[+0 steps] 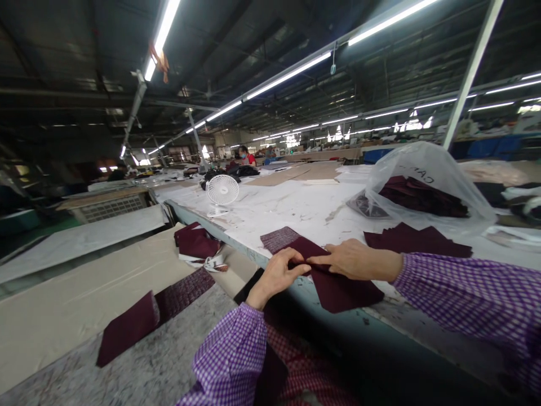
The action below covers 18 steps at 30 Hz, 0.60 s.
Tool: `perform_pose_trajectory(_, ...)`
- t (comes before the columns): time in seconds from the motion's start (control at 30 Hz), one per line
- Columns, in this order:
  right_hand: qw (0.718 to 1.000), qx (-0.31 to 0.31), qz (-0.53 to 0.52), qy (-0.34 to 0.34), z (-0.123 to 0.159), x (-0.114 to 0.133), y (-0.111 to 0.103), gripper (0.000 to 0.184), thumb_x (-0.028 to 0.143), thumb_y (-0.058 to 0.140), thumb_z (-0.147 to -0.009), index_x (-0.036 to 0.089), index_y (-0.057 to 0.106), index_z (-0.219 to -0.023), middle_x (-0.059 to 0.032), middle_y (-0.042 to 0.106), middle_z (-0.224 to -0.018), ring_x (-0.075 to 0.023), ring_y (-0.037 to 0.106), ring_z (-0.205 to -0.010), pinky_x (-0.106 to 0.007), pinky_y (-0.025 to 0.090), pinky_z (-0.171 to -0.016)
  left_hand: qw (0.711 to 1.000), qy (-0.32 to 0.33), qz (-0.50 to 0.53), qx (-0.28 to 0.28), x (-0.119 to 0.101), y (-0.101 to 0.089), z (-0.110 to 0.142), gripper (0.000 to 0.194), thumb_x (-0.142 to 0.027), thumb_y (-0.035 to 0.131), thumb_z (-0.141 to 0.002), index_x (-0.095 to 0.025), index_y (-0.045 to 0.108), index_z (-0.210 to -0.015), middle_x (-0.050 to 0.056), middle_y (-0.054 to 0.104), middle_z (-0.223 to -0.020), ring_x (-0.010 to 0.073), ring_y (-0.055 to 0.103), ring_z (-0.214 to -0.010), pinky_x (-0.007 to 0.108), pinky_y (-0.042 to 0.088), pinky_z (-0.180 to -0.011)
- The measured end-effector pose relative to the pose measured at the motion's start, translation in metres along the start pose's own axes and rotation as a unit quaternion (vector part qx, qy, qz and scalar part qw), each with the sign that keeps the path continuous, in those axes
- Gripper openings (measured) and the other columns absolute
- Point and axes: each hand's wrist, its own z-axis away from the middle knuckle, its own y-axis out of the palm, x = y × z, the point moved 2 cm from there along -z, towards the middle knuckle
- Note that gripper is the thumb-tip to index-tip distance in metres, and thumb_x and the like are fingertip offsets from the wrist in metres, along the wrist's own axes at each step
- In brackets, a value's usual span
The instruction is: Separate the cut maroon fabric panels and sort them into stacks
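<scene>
At the near edge of the white-topped table, a maroon fabric piece [349, 292] lies partly folded, one corner hanging over the edge. A speckled grey-maroon section [279, 239] shows at its far left end. My left hand [279, 273] is closed on the cloth's near edge, with thumb and index finger almost together. From the right, my right hand [353, 259] grips the same cloth, its index finger stretched along the fold towards my left fingertips. Its lower fingers are curled at the cloth and partly hidden.
Stacked maroon pieces [416, 239] lie right of my hands, before a clear plastic bag [431, 180] holding dark cloth. A small white fan [222, 190] stands further back. On the lower left surface are a maroon panel [131, 330] and a bundle [196, 241]. A person [247, 157] is far off.
</scene>
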Motion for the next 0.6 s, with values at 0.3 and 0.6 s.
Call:
perform_pose_trajectory(0.3, 0.930, 0.008, -0.350, 0.112, 0.031, -0.061, -0.018, 0.032, 0.046, 0.052, -0.082, 0.016, 0.059, -0.073, -0.0018, 0.060, -0.069, -0.0161, 0.052, -0.064, -0.027, 0.035, -0.058, 0.997, 0.033, -0.065, 0.038, -0.002, 0.003, 0.000, 0.050, -0.050, 0.077, -0.060, -0.018, 0.061, -0.096, 0.004, 0.057, -0.092, 0.0206, 0.052, -0.089, 0.032, 0.042, -0.081)
perform_pose_trajectory(0.6, 0.859, -0.082, -0.365, 0.351, 0.122, -0.182, 0.029, 0.036, 0.038, 0.076, -0.053, 0.019, 0.065, -0.081, -0.0133, 0.065, -0.076, -0.0283, 0.060, -0.066, -0.047, 0.046, -0.066, 0.990, 0.031, 0.117, 0.076, 0.016, -0.006, -0.006, 0.022, -0.030, 0.075, -0.068, -0.018, 0.069, -0.085, 0.005, 0.062, -0.095, 0.0175, 0.058, -0.089, 0.028, 0.043, -0.083)
